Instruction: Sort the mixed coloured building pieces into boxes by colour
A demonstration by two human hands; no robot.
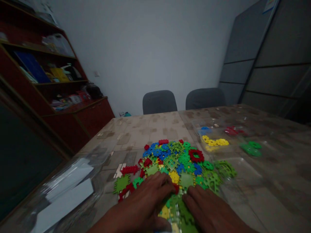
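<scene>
A heap of flat plastic interlocking pieces (177, 158) in red, blue, green and yellow lies on the patterned table (150, 126). My left hand (143, 202) rests palm down on the near edge of the heap, fingers spread over red and green pieces. My right hand (209, 210) lies beside it, palm down on green pieces. Neither hand visibly grips a piece. Sorted small groups lie further right: yellow pieces (215, 142), blue pieces (204, 130), red pieces (232, 130) and green pieces (251, 149).
A clear plastic bag with white paper (68, 191) lies at the near left. Two grey chairs (159, 102) stand behind the far table edge. A dark red shelf unit (48, 81) fills the left wall, grey panels (272, 64) the right.
</scene>
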